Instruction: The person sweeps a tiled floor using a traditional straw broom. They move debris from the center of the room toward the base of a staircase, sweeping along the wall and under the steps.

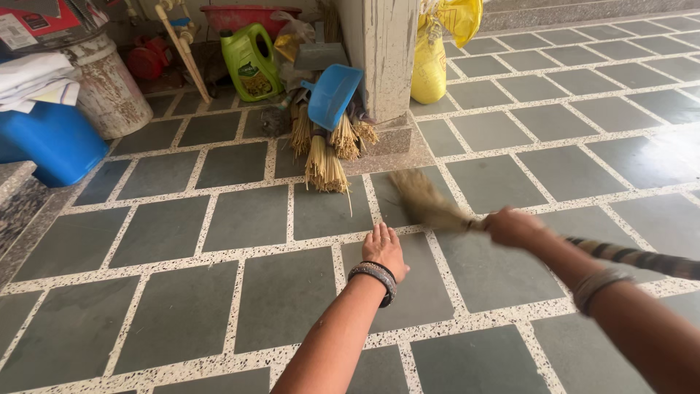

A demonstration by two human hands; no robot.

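My right hand grips a grass broom near the base of its brush. The brush is blurred and fans out to the left over the grey floor tiles, while the striped handle runs back past my right forearm. My left hand hangs low over the tiles just left of the brush, fingers together and pointing away from me, with nothing in it. Dark bangles circle that wrist. A pale band sits on my right wrist.
A stone pillar stands ahead. Against it lean several straw brooms and a blue dustpan. A green jug, a dirty white bucket, a blue tub and a yellow sack stand around it.
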